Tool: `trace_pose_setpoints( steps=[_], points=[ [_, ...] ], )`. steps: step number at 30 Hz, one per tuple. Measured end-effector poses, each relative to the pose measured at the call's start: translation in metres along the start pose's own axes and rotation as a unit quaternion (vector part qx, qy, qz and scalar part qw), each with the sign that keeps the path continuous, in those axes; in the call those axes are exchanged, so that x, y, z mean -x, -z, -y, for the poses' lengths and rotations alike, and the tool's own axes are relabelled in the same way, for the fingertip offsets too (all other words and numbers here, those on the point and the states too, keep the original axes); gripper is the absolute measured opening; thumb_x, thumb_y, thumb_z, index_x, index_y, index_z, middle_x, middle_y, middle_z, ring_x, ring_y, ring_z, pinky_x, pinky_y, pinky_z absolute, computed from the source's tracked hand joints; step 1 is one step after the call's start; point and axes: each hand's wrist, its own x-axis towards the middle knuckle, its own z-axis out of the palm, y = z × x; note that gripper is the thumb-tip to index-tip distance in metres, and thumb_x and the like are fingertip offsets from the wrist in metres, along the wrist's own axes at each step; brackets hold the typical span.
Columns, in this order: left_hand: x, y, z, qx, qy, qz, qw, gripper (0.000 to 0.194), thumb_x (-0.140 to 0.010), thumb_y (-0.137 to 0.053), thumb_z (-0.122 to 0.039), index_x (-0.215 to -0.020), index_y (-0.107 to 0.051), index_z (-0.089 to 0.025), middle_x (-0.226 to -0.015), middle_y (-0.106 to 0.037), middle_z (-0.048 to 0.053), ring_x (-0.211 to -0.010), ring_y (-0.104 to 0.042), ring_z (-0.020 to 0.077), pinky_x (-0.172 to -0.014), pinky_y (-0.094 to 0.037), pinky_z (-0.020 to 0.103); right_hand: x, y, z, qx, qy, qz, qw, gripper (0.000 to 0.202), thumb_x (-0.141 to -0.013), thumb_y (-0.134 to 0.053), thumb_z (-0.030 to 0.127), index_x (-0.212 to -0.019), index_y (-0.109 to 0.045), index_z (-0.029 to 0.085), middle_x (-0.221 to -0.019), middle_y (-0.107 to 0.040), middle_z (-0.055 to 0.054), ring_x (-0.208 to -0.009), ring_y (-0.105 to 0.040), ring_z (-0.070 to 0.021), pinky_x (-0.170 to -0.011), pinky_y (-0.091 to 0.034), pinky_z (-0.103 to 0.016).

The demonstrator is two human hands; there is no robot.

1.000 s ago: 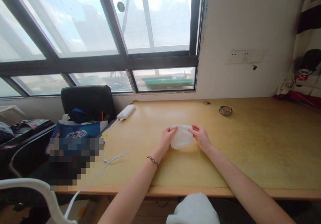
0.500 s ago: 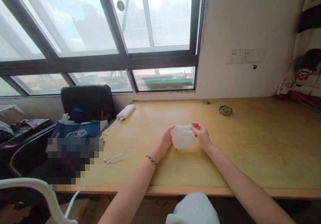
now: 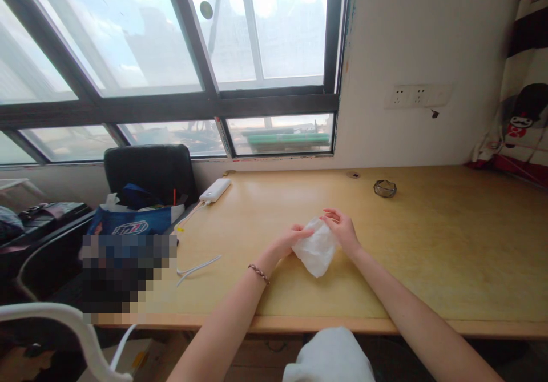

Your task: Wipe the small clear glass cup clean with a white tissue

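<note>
A thin, slightly see-through white sheet (image 3: 317,250), tissue or soft plastic, hangs creased above the desk between my hands. Its lower end tapers to a rounded point. My left hand (image 3: 293,239) pinches its left edge, thumb on the near face and the other fingers mostly hidden behind. At the upper right edge, my right hand (image 3: 340,228) holds the sheet between thumb and fingers. A braided bracelet (image 3: 259,274) circles my left wrist.
The wooden desk (image 3: 428,256) bears a dark glass ashtray-like dish (image 3: 385,188) at the back. A white power bank (image 3: 215,190) with cables lies at the left edge. Beyond stand a black chair (image 3: 149,165) and a blue bag (image 3: 128,222). A white curved tube (image 3: 55,313) crosses the lower left.
The white sheet has turned from a wide, rounded shape to a slanted one with its tip hanging lower. My left thumb has come across its front, and my hands are closer together.
</note>
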Motion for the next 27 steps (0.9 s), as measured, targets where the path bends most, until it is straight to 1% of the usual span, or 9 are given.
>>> trace_pose_setpoints(
  steps=[2,4,8,11,16,18,22,25,27],
  points=[
    [-0.003,0.001,0.001,0.015,-0.038,-0.038,0.998,0.031,-0.061,-0.066,-0.037,-0.073,-0.064,-0.009,-0.065,-0.063,0.007,-0.05,-0.053,0.0111,-0.047,-0.036,0.02,-0.002,0.001,0.0,-0.036,-0.031,-0.035,0.998,0.038,-0.064,-0.062,0.036,-0.096,-0.051,0.018,-0.089,-0.06,-0.006,-0.077,-0.059,-0.0173,-0.064,-0.047,-0.027],
    [-0.006,0.003,0.001,0.037,-0.083,-0.077,0.993,0.033,-0.061,-0.066,-0.036,-0.08,-0.064,-0.009,-0.07,-0.064,0.008,-0.053,-0.055,0.0119,-0.049,-0.038,0.02,-0.001,0.0,0.001,-0.072,-0.084,-0.042,0.993,0.047,-0.061,-0.065,0.037,-0.101,-0.047,0.021,-0.097,-0.058,-0.007,-0.081,-0.059,-0.0178,-0.065,-0.048,-0.027],
    [-0.006,0.003,-0.002,0.061,-0.132,-0.095,0.985,0.039,-0.059,-0.069,-0.032,-0.09,-0.062,-0.009,-0.079,-0.064,0.009,-0.059,-0.058,0.0143,-0.055,-0.042,0.023,0.006,-0.008,0.002,-0.137,-0.185,0.022,0.973,0.062,-0.051,-0.074,0.029,-0.104,-0.042,0.022,-0.098,-0.059,-0.007,-0.08,-0.06,-0.0199,-0.063,-0.049,-0.03],
    [-0.006,0.002,-0.003,0.064,-0.143,-0.093,0.983,0.04,-0.058,-0.07,-0.03,-0.091,-0.062,-0.01,-0.082,-0.065,0.01,-0.062,-0.059,0.0162,-0.058,-0.044,0.025,0.005,-0.008,-0.005,-0.173,-0.168,0.038,0.97,0.057,-0.047,-0.075,0.021,-0.096,-0.046,0.018,-0.085,-0.062,-0.005,-0.074,-0.061,-0.0186,-0.064,-0.049,-0.031],
    [-0.012,0.008,0.001,0.065,-0.159,-0.159,0.972,0.035,-0.056,-0.071,-0.028,-0.084,-0.064,-0.009,-0.08,-0.066,0.009,-0.062,-0.06,0.0163,-0.059,-0.046,0.026,-0.007,0.005,-0.017,-0.164,-0.114,-0.071,0.977,0.043,-0.049,-0.073,0.02,-0.086,-0.051,0.017,-0.068,-0.062,0.0,-0.065,-0.059,-0.0131,-0.061,-0.047,-0.024],
    [-0.013,0.01,0.001,0.069,-0.154,-0.16,0.973,0.033,-0.057,-0.07,-0.028,-0.083,-0.064,-0.009,-0.078,-0.066,0.009,-0.064,-0.06,0.0164,-0.06,-0.046,0.025,-0.009,0.008,-0.018,-0.148,-0.089,-0.079,0.982,0.038,-0.052,-0.071,0.022,-0.084,-0.053,0.018,-0.069,-0.062,0.0,-0.066,-0.059,-0.0126,-0.06,-0.046,-0.024],
    [-0.01,0.008,0.0,0.084,-0.101,-0.104,0.986,0.033,-0.064,-0.064,-0.036,-0.085,-0.063,-0.01,-0.079,-0.066,0.01,-0.067,-0.061,0.0176,-0.061,-0.048,0.027,-0.01,0.008,-0.015,-0.131,-0.065,-0.091,0.985,0.033,-0.054,-0.07,0.025,-0.082,-0.054,0.017,-0.071,-0.062,-0.001,-0.065,-0.058,-0.0121,-0.058,-0.046,-0.022],
    [-0.008,0.003,0.0,0.064,-0.058,-0.086,0.993,0.032,-0.062,-0.066,-0.036,-0.08,-0.064,-0.01,-0.08,-0.066,0.01,-0.068,-0.061,0.0182,-0.061,-0.048,0.027,-0.01,0.007,-0.013,-0.157,-0.072,-0.115,0.978,0.035,-0.058,-0.068,0.032,-0.085,-0.051,0.019,-0.078,-0.062,-0.002,-0.068,-0.059,-0.014,-0.058,-0.047,-0.023],
    [-0.008,0.0,0.001,0.051,-0.062,-0.098,0.992,0.032,-0.059,-0.069,-0.034,-0.079,-0.064,-0.009,-0.079,-0.066,0.011,-0.068,-0.061,0.0185,-0.06,-0.048,0.027,-0.009,0.005,-0.013,-0.173,-0.096,-0.102,0.975,0.043,-0.06,-0.066,0.038,-0.095,-0.047,0.021,-0.087,-0.062,-0.004,-0.072,-0.06,-0.0163,-0.058,-0.049,-0.025]
  ],
)
